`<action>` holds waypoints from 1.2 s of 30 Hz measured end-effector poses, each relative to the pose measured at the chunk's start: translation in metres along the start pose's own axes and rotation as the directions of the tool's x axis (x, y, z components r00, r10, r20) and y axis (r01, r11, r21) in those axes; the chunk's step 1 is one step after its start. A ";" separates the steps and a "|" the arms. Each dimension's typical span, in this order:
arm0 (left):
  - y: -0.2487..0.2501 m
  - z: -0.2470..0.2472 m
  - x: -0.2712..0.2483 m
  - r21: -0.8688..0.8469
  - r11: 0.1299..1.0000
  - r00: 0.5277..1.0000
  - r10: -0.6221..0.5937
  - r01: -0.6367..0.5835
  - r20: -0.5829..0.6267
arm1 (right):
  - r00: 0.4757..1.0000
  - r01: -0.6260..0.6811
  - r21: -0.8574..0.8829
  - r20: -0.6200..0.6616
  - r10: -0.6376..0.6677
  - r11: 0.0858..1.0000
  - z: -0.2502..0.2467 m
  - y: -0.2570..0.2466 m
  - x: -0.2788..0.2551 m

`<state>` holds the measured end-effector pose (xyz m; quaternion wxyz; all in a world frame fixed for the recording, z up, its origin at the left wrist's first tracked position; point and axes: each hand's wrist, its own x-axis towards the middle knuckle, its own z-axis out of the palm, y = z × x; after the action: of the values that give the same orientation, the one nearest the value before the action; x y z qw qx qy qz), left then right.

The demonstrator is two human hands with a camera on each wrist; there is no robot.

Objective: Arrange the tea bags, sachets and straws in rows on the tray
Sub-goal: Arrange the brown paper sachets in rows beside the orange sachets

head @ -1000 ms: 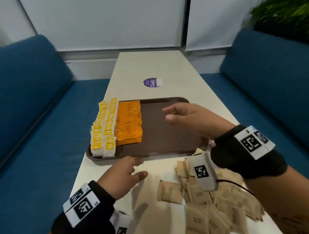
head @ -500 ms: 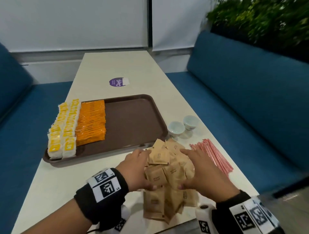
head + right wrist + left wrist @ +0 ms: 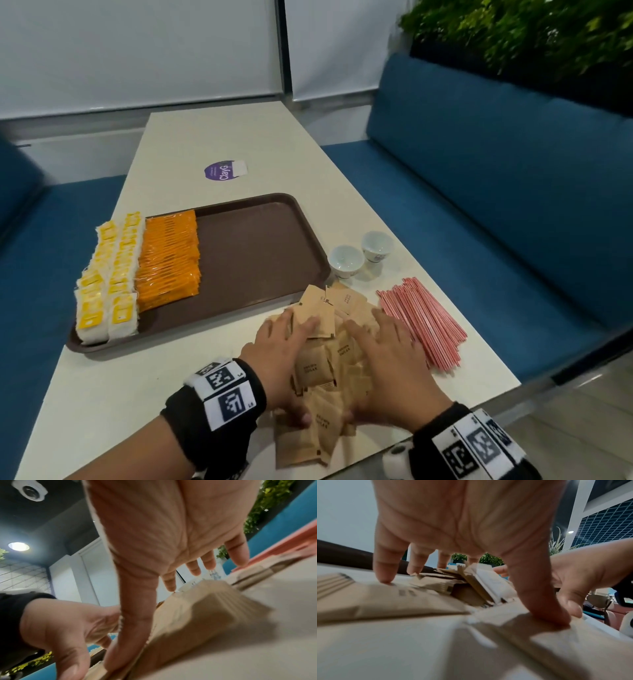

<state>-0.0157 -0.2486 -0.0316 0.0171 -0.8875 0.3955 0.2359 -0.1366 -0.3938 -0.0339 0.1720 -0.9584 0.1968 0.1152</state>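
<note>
A heap of brown paper sugar sachets [image 3: 322, 368] lies on the table near its front edge. My left hand [image 3: 279, 346] rests flat on the heap's left side, fingers spread and straight. My right hand [image 3: 383, 349] lies flat on its right side the same way. In the left wrist view the left fingertips [image 3: 384, 577] press on the sachets [image 3: 388, 601]. In the right wrist view the right thumb [image 3: 130, 628] lies along the sachets [image 3: 197, 615]. The brown tray [image 3: 253, 253] holds two rows of yellow tea bags [image 3: 109, 277] and one row of orange sachets [image 3: 169, 260]. Pink straws [image 3: 423, 322] lie right of the heap.
Two small white cups [image 3: 359, 257] stand between the tray and the straws. A purple sticker [image 3: 222, 170] sits farther back on the white table [image 3: 102, 394]. Blue benches [image 3: 496, 205] flank the table on both sides. The tray's right half is bare.
Both hands left the tray area and came down on the sachet heap. The head view swung right, bringing cups and straws into sight. In the last half second the hands flattened on the heap.
</note>
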 end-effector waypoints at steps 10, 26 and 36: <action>-0.023 -0.004 -0.003 -0.052 0.998 0.999 0.042 -0.044 -0.033 | 0.993 0.088 0.051 0.078 -0.092 0.995 0.016 -0.010 0.014; -0.077 0.003 -0.047 -0.253 0.964 0.985 -0.116 0.080 -0.131 | 0.978 0.193 0.127 0.056 -0.201 0.973 0.011 -0.039 0.012; -0.066 0.007 -0.053 -0.112 0.987 0.991 -0.122 0.116 -0.047 | 0.992 0.079 0.144 0.083 -0.091 0.986 0.003 -0.012 0.016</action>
<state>-0.0025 -0.1652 -0.0255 -0.0281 -0.9153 0.3285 0.2316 -0.1179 -0.3870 -0.0380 0.2523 -0.9453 0.1553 0.1364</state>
